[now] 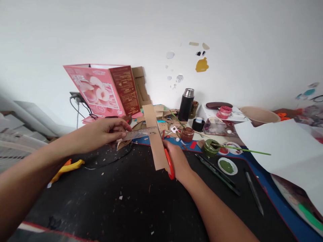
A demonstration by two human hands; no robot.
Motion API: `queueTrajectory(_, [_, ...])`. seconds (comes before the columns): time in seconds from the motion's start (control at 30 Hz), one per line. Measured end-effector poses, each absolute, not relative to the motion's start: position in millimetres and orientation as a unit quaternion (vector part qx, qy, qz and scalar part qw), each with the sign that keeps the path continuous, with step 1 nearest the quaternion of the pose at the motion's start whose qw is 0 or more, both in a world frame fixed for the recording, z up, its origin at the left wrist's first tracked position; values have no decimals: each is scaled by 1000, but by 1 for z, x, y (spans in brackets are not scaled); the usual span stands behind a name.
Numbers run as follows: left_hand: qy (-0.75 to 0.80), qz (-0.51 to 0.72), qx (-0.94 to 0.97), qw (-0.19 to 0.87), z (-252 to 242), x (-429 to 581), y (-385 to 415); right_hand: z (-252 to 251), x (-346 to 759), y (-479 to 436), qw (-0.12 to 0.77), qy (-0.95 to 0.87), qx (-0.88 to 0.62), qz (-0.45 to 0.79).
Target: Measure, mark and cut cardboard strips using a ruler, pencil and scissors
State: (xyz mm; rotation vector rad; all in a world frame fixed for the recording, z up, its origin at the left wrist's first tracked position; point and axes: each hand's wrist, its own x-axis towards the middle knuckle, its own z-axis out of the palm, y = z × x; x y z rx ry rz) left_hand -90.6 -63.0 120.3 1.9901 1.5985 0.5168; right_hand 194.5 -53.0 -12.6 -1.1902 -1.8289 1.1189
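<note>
No words or numbers can be read: the pink box bears pale print and its maroon side panel small gold lines, all illegible, and the clear ruler's marks are too faint

The one camera sits on my head and looks forward and down across the dark tabletop, facing the white wall that fills the upper part of this wide view. My left hand and right hand come near the middle, fairly close, with my arms running in from below and the left.
</note>
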Motion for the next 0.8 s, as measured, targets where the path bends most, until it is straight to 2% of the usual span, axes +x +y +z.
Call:
queueTrajectory(0.37, [587, 217, 721, 298, 117, -87, -62, -11, 194, -53, 336, -693, -458, 443])
queueTrajectory(0.8, [571, 176, 741, 308, 117, -95, -60, -28, 194, -50, 349, -713, -442, 417])
